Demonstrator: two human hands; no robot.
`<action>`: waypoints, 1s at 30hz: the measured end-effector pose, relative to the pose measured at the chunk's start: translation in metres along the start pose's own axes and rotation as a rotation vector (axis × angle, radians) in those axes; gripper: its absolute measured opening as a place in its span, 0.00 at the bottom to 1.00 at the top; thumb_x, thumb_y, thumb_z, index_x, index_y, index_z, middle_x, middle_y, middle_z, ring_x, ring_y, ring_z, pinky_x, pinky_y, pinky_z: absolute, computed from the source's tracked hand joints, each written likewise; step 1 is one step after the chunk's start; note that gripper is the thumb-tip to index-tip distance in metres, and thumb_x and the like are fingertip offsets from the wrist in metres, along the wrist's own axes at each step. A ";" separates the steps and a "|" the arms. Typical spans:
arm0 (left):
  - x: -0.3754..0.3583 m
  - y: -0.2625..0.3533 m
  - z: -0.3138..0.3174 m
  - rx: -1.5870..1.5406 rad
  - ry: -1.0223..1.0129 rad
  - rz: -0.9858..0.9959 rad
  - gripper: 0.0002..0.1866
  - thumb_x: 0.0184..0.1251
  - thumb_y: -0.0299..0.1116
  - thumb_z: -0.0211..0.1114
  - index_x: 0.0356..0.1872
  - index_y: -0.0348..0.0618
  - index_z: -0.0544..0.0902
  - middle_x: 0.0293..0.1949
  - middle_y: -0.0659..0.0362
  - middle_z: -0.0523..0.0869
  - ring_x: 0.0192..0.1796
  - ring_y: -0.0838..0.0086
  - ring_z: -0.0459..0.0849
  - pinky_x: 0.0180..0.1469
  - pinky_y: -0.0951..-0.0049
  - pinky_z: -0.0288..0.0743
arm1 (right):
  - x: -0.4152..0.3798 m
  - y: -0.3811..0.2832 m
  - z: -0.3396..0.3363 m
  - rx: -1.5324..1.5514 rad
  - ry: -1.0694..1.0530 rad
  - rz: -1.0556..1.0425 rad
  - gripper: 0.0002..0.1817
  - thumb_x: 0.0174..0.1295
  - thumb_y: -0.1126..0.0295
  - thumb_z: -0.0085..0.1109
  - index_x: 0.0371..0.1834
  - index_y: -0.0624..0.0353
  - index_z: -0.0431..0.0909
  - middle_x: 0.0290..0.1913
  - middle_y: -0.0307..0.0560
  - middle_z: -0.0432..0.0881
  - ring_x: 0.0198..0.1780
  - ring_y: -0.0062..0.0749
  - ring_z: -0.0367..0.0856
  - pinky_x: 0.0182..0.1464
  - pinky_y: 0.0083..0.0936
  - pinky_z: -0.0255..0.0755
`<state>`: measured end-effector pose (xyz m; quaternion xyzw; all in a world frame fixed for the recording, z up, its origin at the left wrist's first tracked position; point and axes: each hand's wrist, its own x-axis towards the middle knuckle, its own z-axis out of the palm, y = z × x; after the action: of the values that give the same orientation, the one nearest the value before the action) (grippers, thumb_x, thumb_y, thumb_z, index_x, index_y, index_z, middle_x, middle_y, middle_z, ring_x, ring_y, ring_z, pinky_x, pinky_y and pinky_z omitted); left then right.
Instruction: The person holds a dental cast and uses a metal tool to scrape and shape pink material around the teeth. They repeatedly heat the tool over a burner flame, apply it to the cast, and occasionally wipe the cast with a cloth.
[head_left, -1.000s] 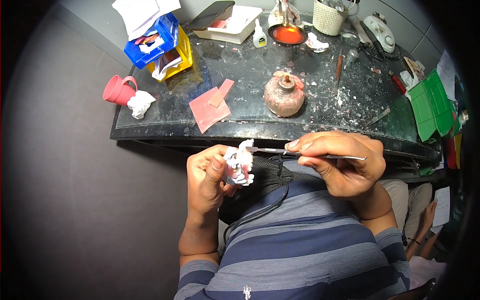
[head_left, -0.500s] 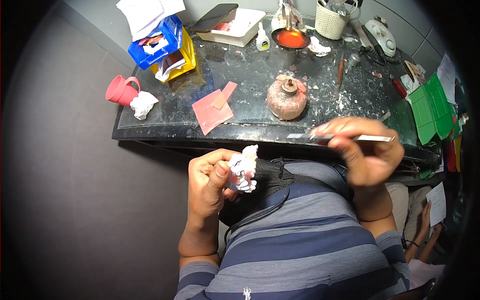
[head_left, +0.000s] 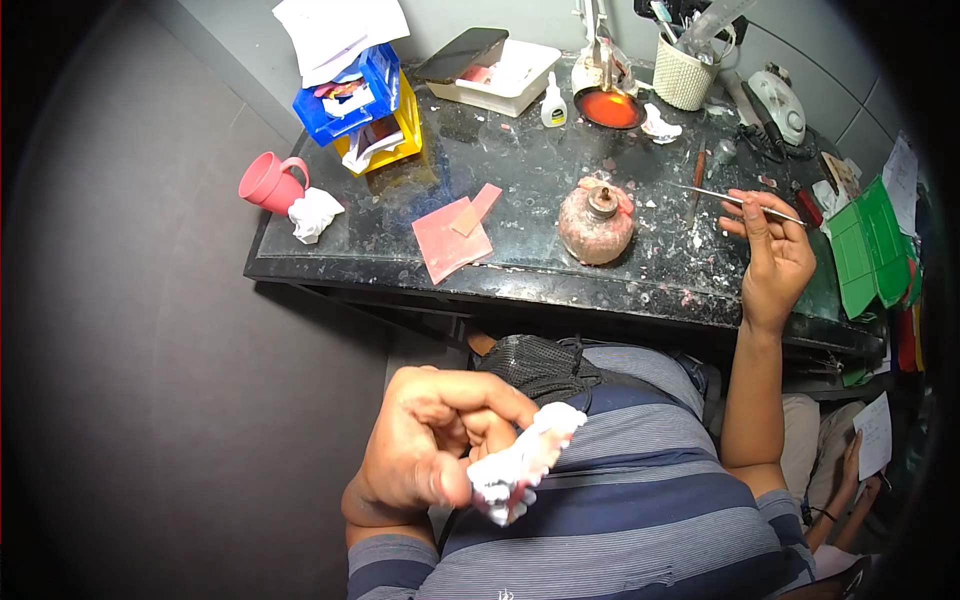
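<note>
In my left hand is a white dental cast with pink wax and teeth along its edge, gripped between thumb and fingers in front of my striped shirt. My right hand, raised over the right part of the bench, pinches a thin metal dental wax carver whose tip points left. Nearest to that tip is a round, wax-smeared spirit burner; no flame is visible on it. Pink wax sheets lie on the bench left of the burner, a small strip on top of a larger piece.
On the dark bench are a pink mug, crumpled paper, stacked blue and yellow bins, a white tray, a glue bottle, a lit orange dish and a green box. Another person holding paper sits at right.
My left hand has brought the cast lower and closer to the camera, turning it. My right hand has moved up and right with the carver, away from the bench's front edge.
</note>
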<state>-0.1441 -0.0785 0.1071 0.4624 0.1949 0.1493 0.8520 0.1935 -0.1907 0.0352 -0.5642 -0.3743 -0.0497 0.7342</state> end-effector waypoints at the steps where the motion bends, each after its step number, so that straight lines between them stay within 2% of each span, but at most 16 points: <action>1: -0.003 0.002 0.000 -0.023 -0.044 -0.022 0.54 0.33 0.63 0.85 0.48 0.14 0.79 0.29 0.49 0.89 0.28 0.78 0.86 0.26 0.85 0.73 | 0.000 0.000 0.000 0.002 0.001 -0.001 0.08 0.70 0.78 0.59 0.47 0.74 0.79 0.44 0.60 0.86 0.43 0.39 0.89 0.43 0.28 0.88; 3: -0.008 0.006 0.011 -0.165 -0.045 -0.003 0.52 0.34 0.53 0.89 0.50 0.11 0.77 0.28 0.48 0.88 0.27 0.79 0.85 0.26 0.86 0.72 | 0.000 0.000 -0.001 -0.013 -0.002 0.017 0.08 0.71 0.78 0.59 0.47 0.74 0.79 0.44 0.60 0.86 0.43 0.38 0.89 0.43 0.28 0.88; 6: -0.007 0.011 0.009 -0.143 -0.145 0.019 0.52 0.37 0.52 0.89 0.51 0.10 0.76 0.29 0.48 0.88 0.27 0.82 0.83 0.26 0.87 0.70 | -0.001 0.000 -0.001 -0.021 -0.006 0.025 0.08 0.71 0.78 0.59 0.47 0.74 0.79 0.44 0.60 0.86 0.44 0.38 0.89 0.43 0.28 0.88; 7: -0.006 0.014 0.010 0.073 -0.139 0.045 0.56 0.37 0.67 0.78 0.44 0.09 0.78 0.24 0.49 0.86 0.21 0.81 0.80 0.21 0.84 0.70 | -0.001 0.000 -0.002 -0.019 -0.007 0.024 0.08 0.71 0.78 0.59 0.47 0.74 0.79 0.44 0.60 0.86 0.44 0.38 0.89 0.43 0.28 0.88; 8: -0.005 0.015 0.011 0.290 -0.131 0.070 0.63 0.38 0.82 0.67 0.38 0.09 0.80 0.18 0.50 0.85 0.15 0.80 0.78 0.17 0.81 0.69 | -0.001 0.001 -0.002 -0.019 -0.008 0.024 0.08 0.71 0.78 0.59 0.47 0.74 0.79 0.44 0.60 0.86 0.44 0.38 0.89 0.43 0.28 0.88; 9: -0.005 0.015 0.011 0.292 -0.130 0.073 0.63 0.38 0.82 0.67 0.38 0.09 0.80 0.18 0.50 0.85 0.15 0.80 0.78 0.17 0.81 0.69 | -0.001 0.001 -0.003 -0.020 -0.008 0.024 0.08 0.71 0.78 0.59 0.47 0.74 0.79 0.44 0.60 0.86 0.44 0.38 0.89 0.43 0.28 0.88; 15: -0.006 0.012 0.008 0.270 -0.131 0.079 0.62 0.40 0.81 0.67 0.39 0.09 0.79 0.18 0.51 0.84 0.14 0.82 0.75 0.16 0.82 0.65 | -0.002 0.001 -0.002 -0.022 0.000 0.036 0.08 0.71 0.78 0.59 0.47 0.73 0.79 0.44 0.60 0.86 0.44 0.38 0.89 0.44 0.27 0.88; 16: -0.009 0.008 0.002 0.078 -0.184 0.049 0.55 0.39 0.66 0.78 0.46 0.10 0.77 0.25 0.51 0.86 0.21 0.84 0.76 0.21 0.85 0.65 | -0.002 0.001 -0.002 -0.021 0.000 0.036 0.08 0.71 0.78 0.59 0.47 0.73 0.79 0.44 0.60 0.86 0.44 0.38 0.89 0.44 0.27 0.88; 17: -0.009 0.007 0.000 -0.114 -0.235 0.019 0.52 0.38 0.51 0.88 0.54 0.11 0.75 0.32 0.50 0.88 0.28 0.87 0.77 0.26 0.88 0.64 | -0.002 0.001 -0.003 -0.022 -0.001 0.032 0.08 0.71 0.78 0.59 0.47 0.73 0.79 0.44 0.60 0.86 0.44 0.38 0.89 0.43 0.27 0.88; 24: -0.009 0.007 -0.004 -0.098 -0.259 0.017 0.53 0.37 0.51 0.89 0.54 0.11 0.75 0.32 0.51 0.88 0.29 0.87 0.78 0.26 0.88 0.65 | -0.002 0.002 -0.005 -0.023 0.000 0.029 0.08 0.71 0.78 0.59 0.48 0.73 0.79 0.44 0.60 0.86 0.44 0.38 0.89 0.44 0.27 0.88; 27: -0.010 0.007 -0.002 -0.081 -0.236 0.027 0.54 0.37 0.53 0.88 0.54 0.11 0.75 0.32 0.51 0.88 0.29 0.87 0.78 0.26 0.88 0.65 | -0.002 0.004 -0.007 -0.013 0.001 0.026 0.08 0.71 0.78 0.59 0.48 0.73 0.79 0.44 0.60 0.86 0.44 0.38 0.89 0.44 0.27 0.88; 30: -0.009 0.007 -0.001 -0.035 -0.235 0.032 0.56 0.35 0.59 0.87 0.53 0.11 0.76 0.32 0.50 0.89 0.28 0.86 0.80 0.26 0.87 0.66 | -0.003 0.004 -0.009 -0.013 0.004 0.030 0.09 0.71 0.78 0.59 0.48 0.73 0.78 0.45 0.60 0.86 0.44 0.37 0.89 0.44 0.27 0.88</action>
<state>-0.1526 -0.0781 0.1139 0.4646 0.0835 0.1109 0.8746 0.1980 -0.1979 0.0295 -0.5743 -0.3641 -0.0424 0.7320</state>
